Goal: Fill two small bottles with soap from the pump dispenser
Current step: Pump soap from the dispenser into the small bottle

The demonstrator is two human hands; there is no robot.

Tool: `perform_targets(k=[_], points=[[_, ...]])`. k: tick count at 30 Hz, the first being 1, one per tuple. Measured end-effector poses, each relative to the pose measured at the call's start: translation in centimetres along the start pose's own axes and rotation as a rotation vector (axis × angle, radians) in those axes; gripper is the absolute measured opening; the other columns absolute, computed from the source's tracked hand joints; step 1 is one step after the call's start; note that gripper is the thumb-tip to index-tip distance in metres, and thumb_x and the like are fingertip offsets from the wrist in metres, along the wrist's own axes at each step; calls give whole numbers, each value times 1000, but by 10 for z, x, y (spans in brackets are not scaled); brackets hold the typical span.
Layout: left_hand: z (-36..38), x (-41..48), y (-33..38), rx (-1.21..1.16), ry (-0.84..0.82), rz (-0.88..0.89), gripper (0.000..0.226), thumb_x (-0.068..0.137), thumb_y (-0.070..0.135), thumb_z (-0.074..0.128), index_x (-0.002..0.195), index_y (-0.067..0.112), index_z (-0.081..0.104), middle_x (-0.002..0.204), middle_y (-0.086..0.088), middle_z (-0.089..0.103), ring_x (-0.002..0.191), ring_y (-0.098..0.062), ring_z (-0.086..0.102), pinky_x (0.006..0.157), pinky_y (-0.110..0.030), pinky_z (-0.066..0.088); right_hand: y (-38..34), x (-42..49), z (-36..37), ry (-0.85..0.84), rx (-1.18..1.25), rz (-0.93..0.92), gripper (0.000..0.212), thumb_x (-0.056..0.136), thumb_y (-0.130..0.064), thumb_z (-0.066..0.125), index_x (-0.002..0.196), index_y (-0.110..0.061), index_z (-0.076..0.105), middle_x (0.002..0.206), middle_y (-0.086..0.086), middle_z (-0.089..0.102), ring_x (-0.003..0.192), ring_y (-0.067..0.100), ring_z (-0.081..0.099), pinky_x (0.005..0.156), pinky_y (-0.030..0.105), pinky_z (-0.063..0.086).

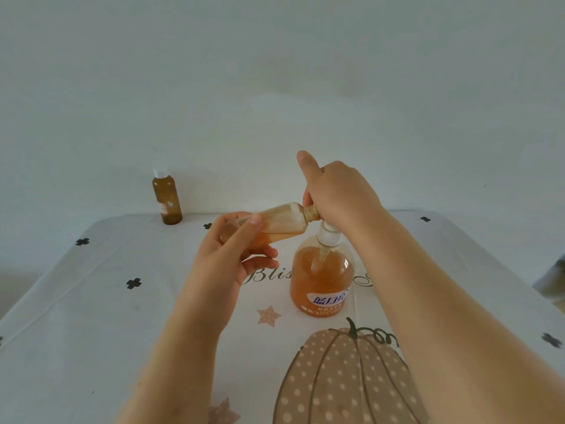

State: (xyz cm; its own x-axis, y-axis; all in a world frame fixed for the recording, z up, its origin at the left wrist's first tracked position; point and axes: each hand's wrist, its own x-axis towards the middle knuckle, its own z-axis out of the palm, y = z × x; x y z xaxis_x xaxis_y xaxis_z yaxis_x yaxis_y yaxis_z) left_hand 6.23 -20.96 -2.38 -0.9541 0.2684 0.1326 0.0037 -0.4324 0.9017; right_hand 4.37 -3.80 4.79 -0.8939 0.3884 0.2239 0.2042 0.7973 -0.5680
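An orange soap pump dispenser stands upright at the table's middle, with a white collar and a blue label. My right hand sits on top of it, covering the pump head, thumb raised. My left hand holds a small clear bottle tilted nearly on its side, its open threaded neck pressed against the pump head under my right hand. Some orange soap lies in its lower part. A second small bottle, amber and capped in white, stands upright at the far left edge.
The table wears a white cloth printed with black clovers, stars, script lettering and a dotted pumpkin near the front. A plain white wall rises right behind the table. A blurred grey object shows at the right edge.
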Motion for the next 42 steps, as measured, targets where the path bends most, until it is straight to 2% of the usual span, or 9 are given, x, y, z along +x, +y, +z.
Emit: perform_targets(k=[7,16,19,27,37,40,42], points=[[-6,4,1,-26,-8,11,43,71,24,71,109,6,61,89,-11,70,73,-23,68,63,-29,57,8,1,12,18,-4,-35,78,104,-62,19,85,-9,73,77,5,69,72,22,64,68,34,49],[-5,3,1,-35,-21,14,41,72,24,71,108,7,60,86,-7,72,75,-22,68,66,-31,57,6,-3,11,-2,15,-20,74,104,-60,23,85,-9,73,75,4,68,71,21,64,66,33,47],[-5,3,1,-53,-23,13,38,78,23,78,108,8,60,87,-8,72,76,-23,69,67,-31,57,3,-3,6,-13,4,-5,71,104,-59,24,87,-9,73,75,4,68,71,22,64,65,32,46],[-4,1,1,-71,-50,32,36,78,24,71,109,9,61,90,-9,71,77,-23,68,69,-30,57,-4,-5,-5,-57,-12,-1,72,104,-58,23,90,-9,73,74,5,70,72,22,66,73,34,50],[-4,2,0,-90,-71,34,42,75,25,75,110,7,60,90,-9,70,77,-23,68,69,-30,57,-3,-6,-4,-46,8,-5,68,104,-58,26,92,-10,72,74,5,68,73,21,64,67,33,45],[-6,3,-1,-82,-75,35,40,76,25,75,110,8,60,89,-9,71,77,-22,68,69,-30,57,-1,-5,-2,-35,37,-11,66,105,-53,28,89,-10,74,65,0,63,67,19,61,64,32,44],[-8,4,-1,-75,-73,37,35,78,22,71,108,8,60,88,-8,70,76,-22,68,69,-30,57,2,-5,1,-30,47,-5,62,106,-48,30,83,-11,73,47,-8,56,57,15,54,57,31,39]])
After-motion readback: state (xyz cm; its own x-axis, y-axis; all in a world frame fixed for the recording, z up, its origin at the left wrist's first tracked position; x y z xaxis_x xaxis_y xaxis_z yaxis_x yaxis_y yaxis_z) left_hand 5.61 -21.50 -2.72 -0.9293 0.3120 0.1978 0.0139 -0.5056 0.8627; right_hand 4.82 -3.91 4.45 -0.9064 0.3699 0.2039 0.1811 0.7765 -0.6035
